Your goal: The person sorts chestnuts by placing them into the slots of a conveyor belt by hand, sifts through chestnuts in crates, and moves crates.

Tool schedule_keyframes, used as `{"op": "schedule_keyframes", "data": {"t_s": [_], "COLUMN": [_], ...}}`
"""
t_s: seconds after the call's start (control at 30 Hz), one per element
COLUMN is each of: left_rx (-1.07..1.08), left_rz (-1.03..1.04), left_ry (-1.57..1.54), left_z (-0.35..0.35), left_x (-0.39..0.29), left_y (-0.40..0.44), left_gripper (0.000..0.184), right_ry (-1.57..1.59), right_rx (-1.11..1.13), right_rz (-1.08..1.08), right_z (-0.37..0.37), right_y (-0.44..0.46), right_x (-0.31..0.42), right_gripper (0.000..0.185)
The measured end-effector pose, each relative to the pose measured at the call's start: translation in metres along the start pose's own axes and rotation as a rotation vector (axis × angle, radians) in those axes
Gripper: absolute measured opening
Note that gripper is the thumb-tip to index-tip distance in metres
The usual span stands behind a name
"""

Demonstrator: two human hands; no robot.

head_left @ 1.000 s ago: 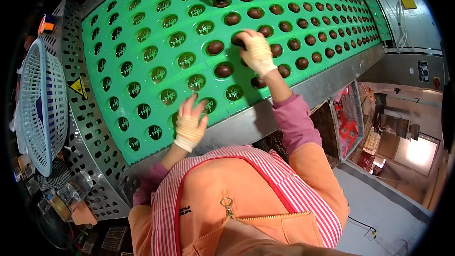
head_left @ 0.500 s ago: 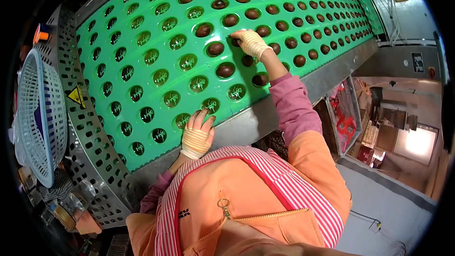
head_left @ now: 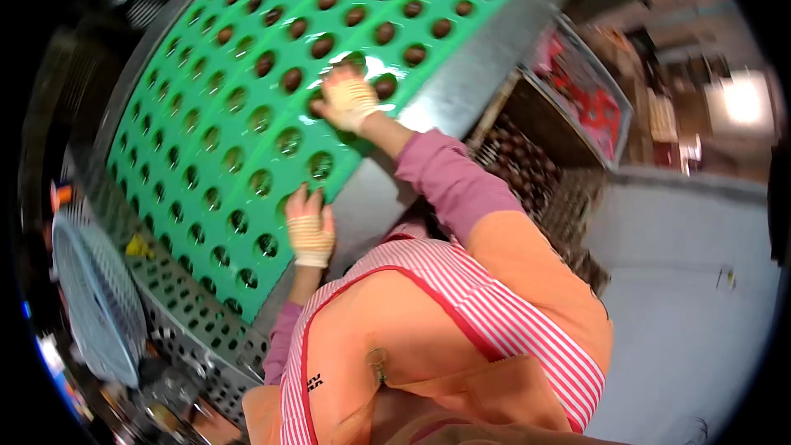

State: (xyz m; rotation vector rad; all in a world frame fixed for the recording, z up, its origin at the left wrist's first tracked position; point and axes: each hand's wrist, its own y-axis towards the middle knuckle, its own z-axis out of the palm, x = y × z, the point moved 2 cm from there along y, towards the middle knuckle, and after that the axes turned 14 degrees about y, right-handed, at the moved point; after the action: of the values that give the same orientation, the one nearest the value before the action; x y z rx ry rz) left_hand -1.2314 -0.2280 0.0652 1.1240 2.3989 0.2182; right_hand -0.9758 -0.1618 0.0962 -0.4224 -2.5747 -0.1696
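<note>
A green sheet (head_left: pixel 264 161) with rows of round cups spans the machine, slightly blurred. Many of its upper and right cups hold dark brown, egg-shaped pieces (head_left: pixel 322 46); several cups on the lower left hold none. My right hand (head_left: pixel 348 99), in a striped fingerless glove, lies palm down over the cups with fingers spread, hiding part of the pieces beneath it. My left hand (head_left: pixel 310 227), gloved alike, rests with fingers stretched out at the sheet's near edge, beside a bare cup (head_left: pixel 320 166).
A metal rim (head_left: pixel 362 206) borders the sheet. To the right stands a crate of brown pieces (head_left: pixel 519 161), with a bin of red material (head_left: pixel 589 107) behind it. A pale blue basket (head_left: pixel 95 297) leans by the perforated metal plate (head_left: pixel 194 321) at left.
The camera view has turned and shifted, bringing the crate of brown pieces into sight. My right hand has gone from closed fingertips at a cup to spread fingers; my left stays by the edge.
</note>
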Motion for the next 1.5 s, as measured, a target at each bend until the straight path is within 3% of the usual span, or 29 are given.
{"op": "schedule_keyframes", "data": {"t_s": [0.07, 0.13, 0.2, 0.27, 0.33, 0.37, 0.43, 0.47, 0.53, 0.57, 0.63, 0.73, 0.8, 0.87, 0.97, 1.07, 1.17, 1.3, 1.4, 1.5], "left_rx": [-0.005, 0.002, 0.031, 0.072, 0.093, 0.093, 0.126, 0.129, 0.075, 0.059, 0.024, 0.092, 0.325, 0.514, 0.866, 1.097, 1.077, 0.923, 0.964, 0.996], "left_rz": [0.047, 0.07, 0.083, 0.08, 0.055, 0.035, 0.009, 0.007, 0.019, 0.055, 0.117, 0.327, 0.473, 0.619, 0.653, 0.641, 0.638, 0.685, 0.748, 0.575], "left_ry": [0.055, 0.108, 0.145, 0.161, 0.155, 0.14, 0.146, 0.179, 0.182, 0.107, -0.045, -0.248, -0.286, -0.298, -0.006, 0.34, 0.343, 0.24, 0.322, 0.165], "left_z": [0.002, 0.001, 0.002, 0.0, -0.001, -0.002, 0.0, 0.004, 0.002, 0.003, 0.015, 0.045, 0.073, 0.122, 0.227, 0.283, 0.331, 0.345, 0.347, 0.369], "left_x": [0.003, -0.001, -0.004, -0.008, -0.012, -0.015, -0.013, -0.005, -0.031, -0.052, -0.107, -0.208, -0.281, -0.338, -0.376, -0.406, -0.407, -0.389, -0.375, -0.351], "left_y": [-0.001, 0.0, 0.001, 0.003, 0.005, 0.005, 0.008, 0.009, 0.025, 0.038, 0.072, 0.121, 0.148, 0.16, 0.151, 0.142, 0.132, 0.121, 0.119, 0.113], "left_gripper": [0.035, 0.037, 0.038, 0.039, 0.041, 0.042, 0.047, 0.05, 0.048, 0.047, 0.045, 0.039, 0.043, 0.046, 0.056, 0.059, 0.058, 0.052, 0.054, 0.053], "right_ry": [0.142, 0.07, 0.25, 0.384, 0.237, 0.235, 0.184, 0.226, 0.548, 0.376, 0.457, 0.646, 0.712, 0.716, 0.656, 0.512, 0.51, 0.425, 0.375, 0.302], "right_rx": [-0.119, -0.413, -0.475, -0.454, -0.842, -0.736, -0.887, -0.968, -0.787, -0.803, -0.499, -0.467, -0.332, -0.301, -0.266, -0.171, -0.187, -0.164, -0.123, -0.11], "right_rz": [-0.023, -0.188, -0.187, -0.117, -0.016, 0.09, 0.401, 0.456, 0.999, 1.143, 1.473, 1.448, 1.517, 1.549, 1.421, 1.382, 1.34, 1.227, 1.206, 1.053], "right_z": [-0.029, -0.037, -0.066, -0.095, -0.094, -0.131, -0.133, -0.122, -0.156, -0.132, -0.131, -0.078, -0.07, -0.074, -0.072, -0.069, -0.063, -0.062, -0.059, -0.048], "right_y": [-0.025, -0.051, -0.095, -0.132, -0.177, -0.203, -0.275, -0.311, -0.375, -0.41, -0.44, -0.466, -0.454, -0.441, -0.446, -0.438, -0.431, -0.422, -0.411, -0.407], "right_x": [0.019, 0.019, 0.013, -0.026, -0.102, -0.129, -0.215, -0.273, -0.297, -0.344, -0.37, -0.417, -0.41, -0.395, -0.386, -0.378, -0.375, -0.368, -0.365, -0.364], "right_gripper": [0.052, 0.052, 0.052, 0.055, 0.048, 0.045, 0.043, 0.04, 0.043, 0.048, 0.059, 0.073, 0.093, 0.092, 0.088, 0.083, 0.08, 0.075, 0.077, 0.08]}}
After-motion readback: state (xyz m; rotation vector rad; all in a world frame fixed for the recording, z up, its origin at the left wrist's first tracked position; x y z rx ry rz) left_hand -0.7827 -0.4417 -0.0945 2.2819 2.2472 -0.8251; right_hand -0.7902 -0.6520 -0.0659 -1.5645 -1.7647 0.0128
